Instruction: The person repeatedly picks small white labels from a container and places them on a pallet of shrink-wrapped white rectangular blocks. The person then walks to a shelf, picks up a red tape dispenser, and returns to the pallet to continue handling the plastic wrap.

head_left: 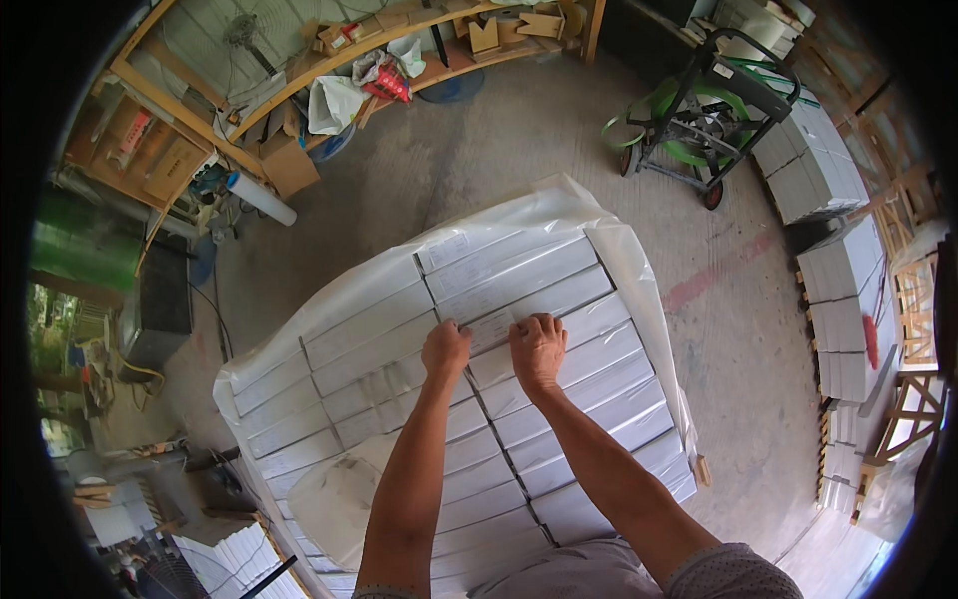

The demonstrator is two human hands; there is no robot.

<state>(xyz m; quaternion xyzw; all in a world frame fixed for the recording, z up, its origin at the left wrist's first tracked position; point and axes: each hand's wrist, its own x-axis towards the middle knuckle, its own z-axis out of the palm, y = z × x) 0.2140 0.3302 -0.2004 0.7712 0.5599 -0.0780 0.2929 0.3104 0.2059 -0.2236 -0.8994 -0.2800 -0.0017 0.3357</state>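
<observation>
Several long white cartons (344, 344) lie in tight rows on a stack in front of me, with dark gaps between rows. Clear plastic film (639, 255) hangs wrinkled around the stack's far and right edges. Over the middle of the stack, my left hand (446, 349) is closed with its thumb against the fingers. A short way to its right, my right hand (539, 347) bends its fingers down onto the carton tops. Between the two hands shows a pale surface with faint marks. Whatever the fingertips pinch is hidden. A loose crumpled sheet of film (334, 499) lies beside my left forearm.
A black wheeled cart with a green reel (699, 110) stands at the far right. White stacks (833, 270) line the right side. Far left are a wooden shelf (279, 95) with bags and scraps, a blue-ended roll (261, 199) and a dark box (157, 309).
</observation>
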